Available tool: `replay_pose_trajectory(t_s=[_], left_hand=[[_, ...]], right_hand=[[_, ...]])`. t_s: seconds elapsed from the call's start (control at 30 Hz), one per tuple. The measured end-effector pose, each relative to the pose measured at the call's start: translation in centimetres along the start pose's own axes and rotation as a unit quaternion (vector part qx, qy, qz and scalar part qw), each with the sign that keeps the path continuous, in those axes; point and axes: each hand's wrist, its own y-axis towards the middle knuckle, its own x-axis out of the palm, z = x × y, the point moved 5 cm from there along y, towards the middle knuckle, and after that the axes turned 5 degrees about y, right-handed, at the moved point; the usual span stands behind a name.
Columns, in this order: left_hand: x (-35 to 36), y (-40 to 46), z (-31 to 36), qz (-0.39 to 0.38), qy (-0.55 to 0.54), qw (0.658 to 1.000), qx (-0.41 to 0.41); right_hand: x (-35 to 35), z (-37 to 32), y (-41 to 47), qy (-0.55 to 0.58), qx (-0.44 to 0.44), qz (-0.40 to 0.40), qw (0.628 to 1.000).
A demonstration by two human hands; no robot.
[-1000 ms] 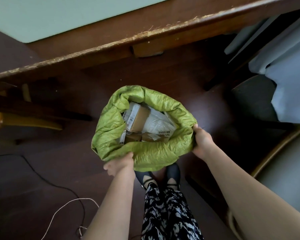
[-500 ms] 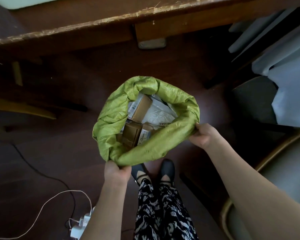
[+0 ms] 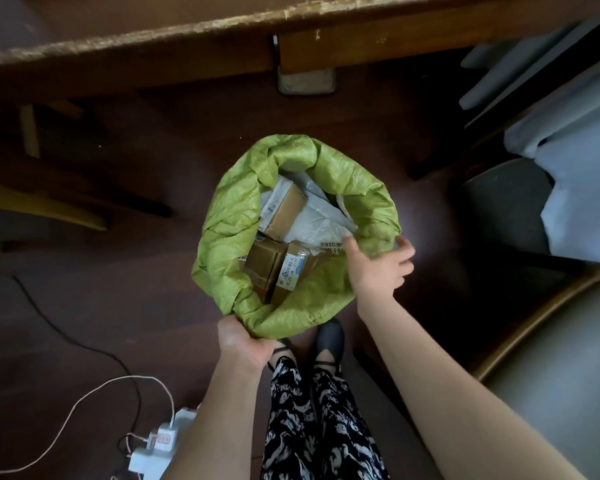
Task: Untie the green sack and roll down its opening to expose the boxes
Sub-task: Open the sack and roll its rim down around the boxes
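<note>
The green sack (image 3: 229, 233) stands open on the dark floor, its rim rolled outward into a thick collar. Inside lie brown cardboard boxes (image 3: 269, 268) with white labels and a white plastic parcel (image 3: 317, 225). My left hand (image 3: 239, 339) grips the near rim of the sack from below. My right hand (image 3: 378, 263) rests over the right side of the rim with fingers spread, thumb inside the opening and fingers outside, not clenched on the fabric.
A worn wooden table edge (image 3: 222, 32) runs across the top. A padded chair (image 3: 561, 358) stands at the right, pale cloth (image 3: 575, 181) above it. A power strip with white cables (image 3: 160, 445) lies at the lower left. My feet (image 3: 326, 336) stand just below the sack.
My right hand has let go of the outer right rim and moved up over its edge with fingers spread. More of the boxes show. The left hand keeps its hold.
</note>
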Motion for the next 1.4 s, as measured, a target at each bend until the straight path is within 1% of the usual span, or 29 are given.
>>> replay_pose_trajectory(t_s=[0.07, 0.1, 0.13, 0.17, 0.2, 0.23, 0.27, 0.3, 0.33, 0.37, 0.43, 0.47, 0.5, 0.53, 0.57, 0.6, 0.67, 0.7, 0.73, 0.77, 0.8, 0.83, 0.9, 1.0, 1.07, 1.13, 1.23, 1.33, 1.4], left_hand=[[-0.8, 0.2, 0.1, 0.09, 0.041, 0.995, -0.02], [-1.4, 0.0, 0.5, 0.163, 0.082, 0.983, -0.018], [-2.1, -0.3, 1.1, 0.245, 0.132, 0.96, 0.007], [-2.9, -0.7, 2.1, 0.328, 0.172, 0.927, 0.057], [-3.1, -1.5, 3.5, 0.412, 0.191, 0.881, 0.133], [-2.6, -2.8, 5.1, 0.461, 0.206, 0.827, 0.249], [-1.2, -3.9, 6.4, 0.457, 0.231, 0.781, 0.358], [0.6, -4.5, 7.2, 0.421, 0.268, 0.748, 0.438], [2.5, -4.4, 7.6, 0.376, 0.337, 0.717, 0.48], [4.3, -4.2, 7.7, 0.349, 0.437, 0.672, 0.486], [6.3, -2.5, 7.7, 0.325, 0.632, 0.546, 0.444], [6.8, -1.8, 7.7, 0.313, 0.688, 0.503, 0.42], [6.8, -1.1, 8.0, 0.3, 0.706, 0.491, 0.412], [6.8, -0.5, 8.6, 0.288, 0.694, 0.508, 0.421], [6.5, -0.1, 9.2, 0.284, 0.664, 0.541, 0.431], [6.1, 0.4, 9.9, 0.277, 0.619, 0.589, 0.439], [4.6, 1.4, 11.2, 0.258, 0.492, 0.723, 0.411], [3.6, 2.2, 11.8, 0.244, 0.42, 0.794, 0.366], [2.7, 2.9, 12.2, 0.225, 0.357, 0.855, 0.302], [1.6, 3.9, 12.7, 0.201, 0.295, 0.903, 0.237], [0.6, 4.6, 13.3, 0.191, 0.23, 0.936, 0.188], [-0.3, 5.0, 13.9, 0.196, 0.175, 0.953, 0.15], [-1.1, 5.0, 14.5, 0.202, 0.114, 0.967, 0.103], [-1.3, 4.3, 14.3, 0.208, 0.085, 0.972, 0.066], [-1.1, 3.9, 13.8, 0.17, 0.088, 0.98, 0.053], [-1.3, 3.5, 13.1, 0.131, 0.121, 0.983, 0.042], [-2.1, 3.8, 12.1, 0.108, 0.216, 0.97, 0.028], [-3.7, 4.8, 12.2, 0.155, 0.317, 0.935, 0.043], [-3.9, 5.2, 12.5, 0.19, 0.367, 0.908, 0.069]], right_hand=[[0.5, 1.6, -0.5, 0.017, 0.01, -0.039, 0.999], [0.5, 2.2, -0.4, 0.034, 0.017, -0.04, 0.998], [0.4, 2.7, -0.2, 0.046, 0.021, -0.036, 0.998], [0.4, 3.2, 0.0, 0.051, 0.023, -0.033, 0.998], [0.3, 3.5, 0.1, 0.053, 0.022, -0.032, 0.998], [0.4, 3.8, 0.2, 0.053, 0.019, -0.035, 0.998], [0.5, 3.9, 0.3, 0.054, 0.015, -0.038, 0.998], [0.4, 3.9, 0.3, 0.056, 0.012, -0.04, 0.998], [0.4, 4.0, 0.4, 0.059, 0.009, -0.039, 0.997], [0.4, 4.0, 0.5, 0.063, 0.007, -0.039, 0.997], [0.6, 4.3, 0.9, 0.076, 0.01, -0.039, 0.996], [0.6, 4.4, 1.2, 0.087, 0.013, -0.04, 0.995], [0.7, 4.7, 1.4, 0.104, 0.026, -0.041, 0.993], [0.7, 5.1, 1.7, 0.128, 0.052, -0.04, 0.99], [0.7, 5.5, 2.0, 0.162, 0.093, -0.047, 0.981], [0.8, 6.1, 2.5, 0.203, 0.139, -0.063, 0.967], [1.0, 6.9, 3.2, 0.267, 0.205, -0.119, 0.934], [1.1, 7.2, 3.5, 0.285, 0.228, -0.141, 0.92], [1.1, 7.7, 3.9, 0.295, 0.252, -0.147, 0.91], [1.1, 8.1, 4.2, 0.308, 0.274, -0.144, 0.9], [1.2, 8.3, 4.5, 0.325, 0.297, -0.14, 0.887], [1.3, 8.6, 4.9, 0.335, 0.315, -0.137, 0.877], [1.4, 8.4, 5.5, 0.339, 0.327, -0.142, 0.871], [1.8, 7.3, 6.2, 0.351, 0.325, -0.177, 0.86], [2.1, 6.1, 6.4, 0.366, 0.323, -0.199, 0.85], [2.3, 4.5, 6.5, 0.363, 0.304, -0.215, 0.854], [2.4, 3.5, 6.5, 0.294, 0.268, -0.189, 0.898], [2.4, 4.3, 6.8, 0.147, 0.235, -0.136, 0.951], [1.8, 3.8, 7.0, 0.043, 0.166, -0.071, 0.983]])
